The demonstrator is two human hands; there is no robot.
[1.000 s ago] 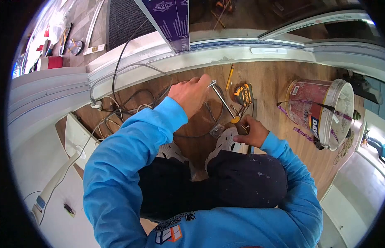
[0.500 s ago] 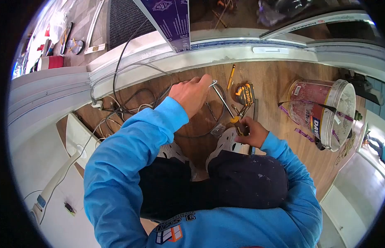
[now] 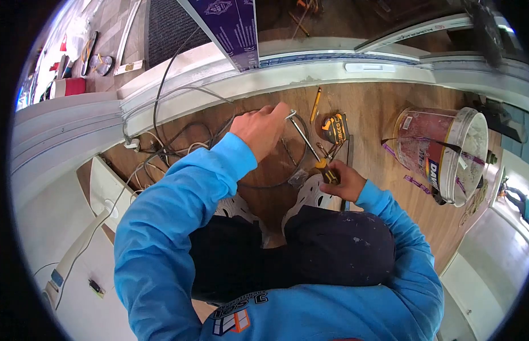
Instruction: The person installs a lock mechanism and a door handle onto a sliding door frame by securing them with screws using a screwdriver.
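My left hand (image 3: 257, 132) is closed with thumb and fingers pinched around a small shiny metal piece (image 3: 291, 114). Most of that piece hides behind the fingers, so I cannot tell its kind. A screwdriver (image 3: 326, 170) with a yellow and black handle is gripped in my right hand (image 3: 348, 182). Its shaft slants up and left, the tip right at the metal piece. Beyond my right hand, a yellow and black tape measure (image 3: 334, 128) lies on the wooden floor, with a yellow pencil (image 3: 315, 105) to its left.
Dark cables (image 3: 190, 133) lie coiled on the floor at left. A paint-smeared bucket (image 3: 440, 153) stands at right. Ahead runs a white door or window track (image 3: 310, 77), with a purple-wrapped panel (image 3: 233, 28) standing on it. My white clogs (image 3: 310, 196) are below my hands.
The screwdriver handle looks slightly turned in my right hand, whose fingers have shifted on it. My left hand keeps its pinch. The whole view has shifted very slightly.
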